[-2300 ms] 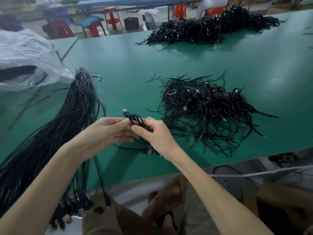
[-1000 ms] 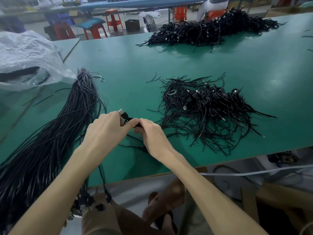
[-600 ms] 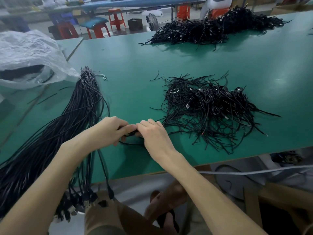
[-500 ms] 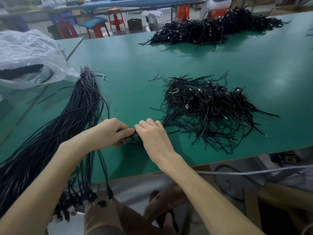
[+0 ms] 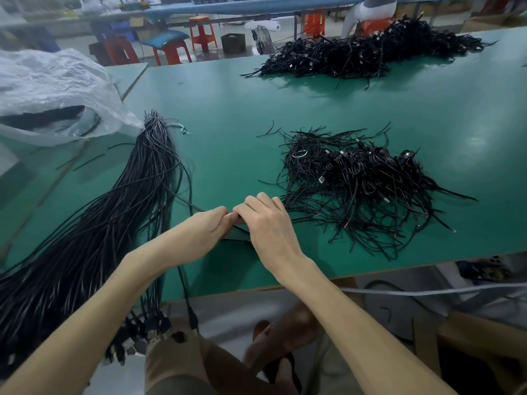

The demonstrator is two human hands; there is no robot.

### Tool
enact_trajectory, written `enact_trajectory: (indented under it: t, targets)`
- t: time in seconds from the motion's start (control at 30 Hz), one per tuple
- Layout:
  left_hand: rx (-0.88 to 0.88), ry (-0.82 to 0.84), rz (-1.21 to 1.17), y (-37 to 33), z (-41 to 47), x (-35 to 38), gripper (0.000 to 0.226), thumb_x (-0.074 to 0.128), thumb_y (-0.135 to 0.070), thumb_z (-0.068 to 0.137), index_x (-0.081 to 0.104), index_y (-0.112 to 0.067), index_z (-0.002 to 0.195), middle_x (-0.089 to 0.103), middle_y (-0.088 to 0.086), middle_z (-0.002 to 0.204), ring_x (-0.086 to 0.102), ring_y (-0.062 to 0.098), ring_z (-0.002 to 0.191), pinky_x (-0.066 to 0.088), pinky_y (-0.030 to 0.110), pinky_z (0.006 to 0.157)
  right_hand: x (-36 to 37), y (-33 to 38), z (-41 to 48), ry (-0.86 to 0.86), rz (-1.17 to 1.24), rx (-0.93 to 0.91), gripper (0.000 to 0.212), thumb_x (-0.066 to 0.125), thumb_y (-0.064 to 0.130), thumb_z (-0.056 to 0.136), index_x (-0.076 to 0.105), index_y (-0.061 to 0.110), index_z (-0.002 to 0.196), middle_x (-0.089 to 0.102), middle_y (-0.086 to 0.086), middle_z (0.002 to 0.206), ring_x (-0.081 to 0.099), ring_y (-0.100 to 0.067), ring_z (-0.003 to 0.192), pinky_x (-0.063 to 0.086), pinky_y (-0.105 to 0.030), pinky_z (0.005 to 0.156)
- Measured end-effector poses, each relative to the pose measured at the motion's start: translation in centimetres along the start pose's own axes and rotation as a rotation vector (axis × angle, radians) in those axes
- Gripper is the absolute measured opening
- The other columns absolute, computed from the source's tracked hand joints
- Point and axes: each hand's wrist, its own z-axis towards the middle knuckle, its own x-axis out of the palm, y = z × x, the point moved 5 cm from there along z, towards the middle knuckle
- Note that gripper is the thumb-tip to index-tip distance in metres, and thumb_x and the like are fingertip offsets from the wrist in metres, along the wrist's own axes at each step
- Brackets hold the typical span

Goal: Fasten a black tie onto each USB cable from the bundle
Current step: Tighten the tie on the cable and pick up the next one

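My left hand (image 5: 204,230) and my right hand (image 5: 263,223) meet fingertip to fingertip low over the green table (image 5: 228,132), both curled round a black USB cable (image 5: 238,233); only short black stretches show beneath them. Whether a tie is on it stays hidden by the fingers. A long bundle of black USB cables (image 5: 114,212) lies at the left, its plugs hanging over the front edge. Right of my hands spreads a heap of tied cables and loose black ties (image 5: 356,181).
A second big pile of black cables (image 5: 370,52) lies at the table's far edge. A clear plastic bag (image 5: 51,92) sits at the far left. Red stools (image 5: 199,32) stand on the floor beyond. My knees are below the front edge.
Both hands came down from a raised position, where the coiled cable and its plug showed, to just above the table, and now close over the cable so it is mostly hidden.
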Motion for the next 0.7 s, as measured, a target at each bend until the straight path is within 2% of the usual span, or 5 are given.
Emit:
enact_trajectory:
  t: [0.07, 0.17, 0.3, 0.47, 0.7]
  targets:
    - [-0.012, -0.055, 0.003, 0.4, 0.1, 0.4, 0.049, 0.029, -0.047, 0.108, 0.046, -0.005, 0.088, 0.055, 0.016, 0.078, 0.042, 0.020, 0.065, 0.043, 0.045, 0.067, 0.3, -0.1, 0.0, 0.019, -0.023, 0.009, 0.038, 0.037, 0.026, 0.102, 0.071, 0.013, 0.092, 0.064, -0.001, 0.085, 0.057, -0.026, 0.086, 0.042, -0.037, 0.076]
    - [-0.027, -0.176, 0.006, 0.6, 0.6, 0.7, 0.046, 0.029, -0.044, 0.109, 0.042, -0.007, 0.085, 0.052, 0.012, 0.072, 0.040, 0.023, 0.062, 0.035, 0.041, 0.060, 0.7, -0.5, 0.1, 0.003, -0.054, 0.034, 0.016, 0.058, 0.017, 0.101, 0.070, 0.013, 0.110, 0.066, -0.002, 0.102, 0.057, -0.026, 0.098, 0.041, -0.037, 0.084]
    - [-0.083, -0.384, -0.174, 1.7, 1.5, -0.3, 0.048, 0.029, -0.039, 0.111, 0.043, -0.003, 0.083, 0.047, 0.004, 0.070, 0.040, 0.022, 0.063, 0.034, 0.039, 0.061, -0.3, -1.6, 0.3, -0.086, 0.057, 0.238, 0.040, 0.068, 0.014, 0.097, 0.060, 0.010, 0.136, 0.054, -0.008, 0.133, 0.045, -0.024, 0.122, 0.032, -0.035, 0.099]
    - [-0.129, -0.473, -0.456, 2.5, 2.4, -0.3, 0.040, 0.029, -0.034, 0.112, 0.040, -0.013, 0.080, 0.037, -0.003, 0.069, 0.034, 0.016, 0.059, 0.033, 0.033, 0.056, -2.6, -5.0, 0.9, -0.151, 0.183, 0.485, 0.033, 0.061, 0.012, 0.100, 0.058, 0.013, 0.132, 0.050, -0.003, 0.130, 0.042, -0.019, 0.120, 0.030, -0.034, 0.101]
    - [-0.157, -0.474, -0.546, 3.1, 3.3, 1.0, 0.039, 0.029, -0.031, 0.112, 0.040, -0.014, 0.079, 0.035, -0.006, 0.066, 0.030, 0.011, 0.053, 0.029, 0.024, 0.048, -3.1, -9.7, 0.7, 0.155, -0.145, 0.541, 0.034, 0.063, 0.043, 0.099, 0.057, 0.016, 0.119, 0.056, -0.005, 0.121, 0.048, -0.025, 0.116, 0.031, -0.041, 0.101]
